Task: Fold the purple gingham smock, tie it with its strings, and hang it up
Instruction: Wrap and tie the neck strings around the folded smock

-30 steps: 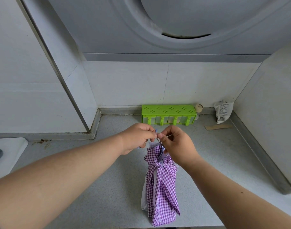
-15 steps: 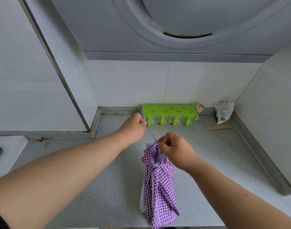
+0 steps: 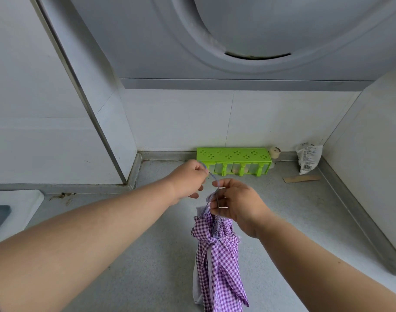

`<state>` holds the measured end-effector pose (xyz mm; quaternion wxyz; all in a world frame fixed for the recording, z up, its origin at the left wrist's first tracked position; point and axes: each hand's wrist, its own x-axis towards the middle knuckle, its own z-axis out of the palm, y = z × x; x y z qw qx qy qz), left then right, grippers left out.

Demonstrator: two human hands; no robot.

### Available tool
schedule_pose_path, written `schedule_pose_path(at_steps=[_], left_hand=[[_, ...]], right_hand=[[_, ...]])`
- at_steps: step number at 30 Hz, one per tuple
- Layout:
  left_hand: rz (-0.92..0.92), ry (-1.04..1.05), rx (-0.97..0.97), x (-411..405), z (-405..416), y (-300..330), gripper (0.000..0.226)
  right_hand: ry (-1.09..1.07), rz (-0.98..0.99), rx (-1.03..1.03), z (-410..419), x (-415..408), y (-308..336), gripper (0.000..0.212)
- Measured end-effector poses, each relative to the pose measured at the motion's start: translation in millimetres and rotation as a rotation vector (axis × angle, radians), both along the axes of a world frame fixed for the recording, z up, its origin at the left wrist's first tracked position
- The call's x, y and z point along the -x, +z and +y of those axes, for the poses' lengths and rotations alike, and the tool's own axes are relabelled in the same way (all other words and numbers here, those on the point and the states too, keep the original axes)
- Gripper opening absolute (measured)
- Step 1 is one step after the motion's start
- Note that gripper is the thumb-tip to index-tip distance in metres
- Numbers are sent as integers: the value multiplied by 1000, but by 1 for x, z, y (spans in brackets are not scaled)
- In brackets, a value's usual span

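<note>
Fingers, left: the fingers (image 3: 202,171) of the left hand (image 3: 188,179) pinch the free end of the thin string (image 3: 211,175), drawing it up and away from the bundle so that it runs taut.
Fingers, right: the fingers (image 3: 217,204) of the right hand (image 3: 236,202) are closed on the gathered top of the smock, the string passing over them; this grip likely anchors the cloth against the left hand's pull.
String: it slants from the left pinch down to the right hand's grip, straight rather than slack, which suits tightening a knot or opening a hanging loop; which of the two cannot be told.
Smock: the purple gingham smock (image 3: 218,262) hangs from the right hand as a narrow folded bundle, cinched below the top by its own ties, with a white lining showing at the left edge. Whether its lower end touches the tabletop (image 3: 136,266) is out of frame.
Stage: folding and tying appear done; hanging is not yet done.
Surroundings: a green rack (image 3: 234,157) stands against the back wall, well apart from the hands; no hook is in view.
</note>
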<state>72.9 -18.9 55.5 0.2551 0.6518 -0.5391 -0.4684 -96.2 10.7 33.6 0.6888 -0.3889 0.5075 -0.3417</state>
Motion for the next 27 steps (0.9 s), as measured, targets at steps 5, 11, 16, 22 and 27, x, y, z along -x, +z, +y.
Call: schedule_pose_path(at_steps=[5, 11, 16, 22, 27], left_hand=[[-128, -154, -110, -24, 7, 23, 22], [-87, -401, -58, -29, 22, 43, 27], [-58, -183, 287, -30, 18, 57, 18], [114, -70, 310, -45, 16, 83, 15], [96, -17, 382, -61, 17, 105, 21]], right_hand=[[19, -18, 176, -6, -3, 22, 36], [-42, 41, 476, -8, -16, 50, 17], [-108, 256, 666, -13, -30, 72, 20], [-175, 297, 744, -17, -50, 105, 19], [-125, 463, 806, -20, -62, 121, 18]])
